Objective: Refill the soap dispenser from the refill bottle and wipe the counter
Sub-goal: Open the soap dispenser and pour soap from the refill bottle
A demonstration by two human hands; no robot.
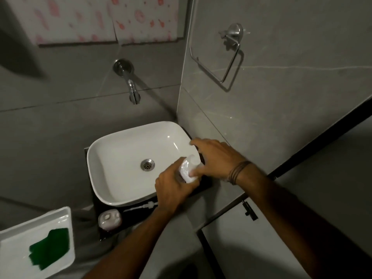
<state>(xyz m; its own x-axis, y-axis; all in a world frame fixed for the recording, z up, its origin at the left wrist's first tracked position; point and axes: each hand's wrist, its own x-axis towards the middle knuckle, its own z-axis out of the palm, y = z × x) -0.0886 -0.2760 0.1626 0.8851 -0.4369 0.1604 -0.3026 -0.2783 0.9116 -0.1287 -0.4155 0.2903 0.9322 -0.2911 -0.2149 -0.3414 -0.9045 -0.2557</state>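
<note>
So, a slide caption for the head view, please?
Left hand grips a white bottle over the basin rim, right hand touching it; pump lying on counter.

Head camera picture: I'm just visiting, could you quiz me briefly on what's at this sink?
1. True or false: the green cloth lies inside the sink.
2. The left hand grips: A tap, B white bottle, C towel ring?
3. Fill in: the loose pump lies on the dark counter in front of the ____.
Key: 1 false, it lies on the white tray; 2 B; 3 sink.
</note>
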